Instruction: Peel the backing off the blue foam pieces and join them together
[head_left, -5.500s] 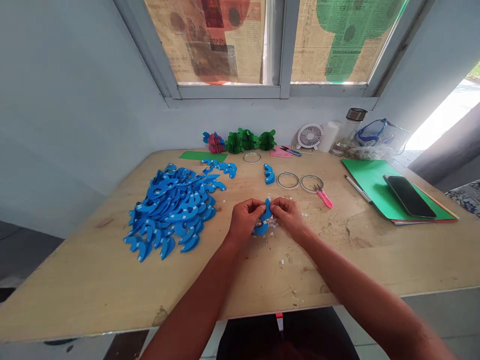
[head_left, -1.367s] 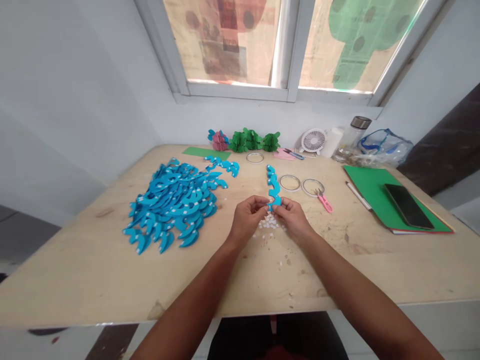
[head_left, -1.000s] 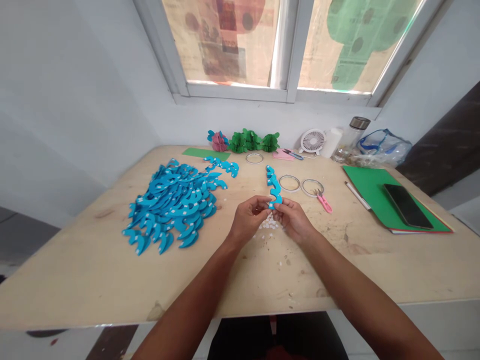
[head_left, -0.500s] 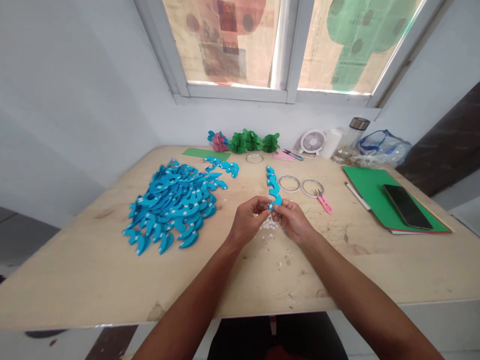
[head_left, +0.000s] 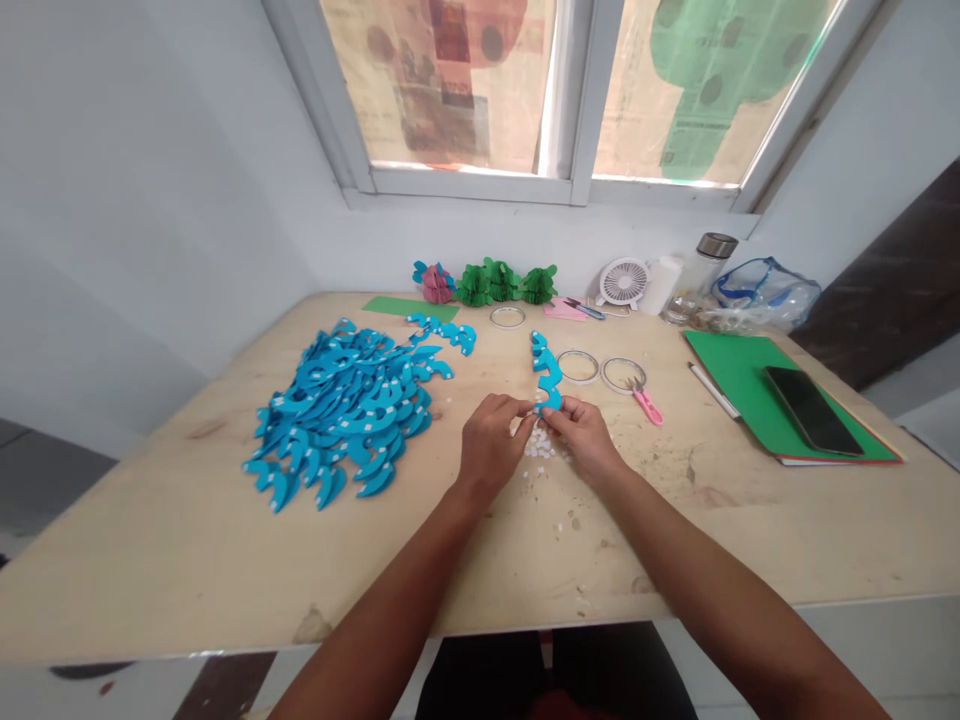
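A short row of blue curved paper pieces (head_left: 547,368) with small white squares on it stretches away from my fingers. My right hand (head_left: 586,440) pinches the near end of this row between thumb and fingers. From the other side, my left hand (head_left: 491,440) brings thumb and forefinger together at the white square on that same end; what lies between these fingertips is too small to make out. Loose white bits (head_left: 538,450) are scattered on the table just below both hands. To the left spreads a large heap of similar blue paper pieces (head_left: 352,400).
Two tape rolls (head_left: 577,367) and pink-handled snips (head_left: 646,404) lie right of the row. Farther right, a phone (head_left: 814,410) rests on green sheets (head_left: 724,365) beside a white pen (head_left: 712,390). Green paper shapes (head_left: 499,283), a small fan (head_left: 624,283) and a bottle (head_left: 705,270) line the back.
Both hands stay at the near end of the blue row, with the fingertips shifted slightly. The view has moved a little; the heap and tools look the same.
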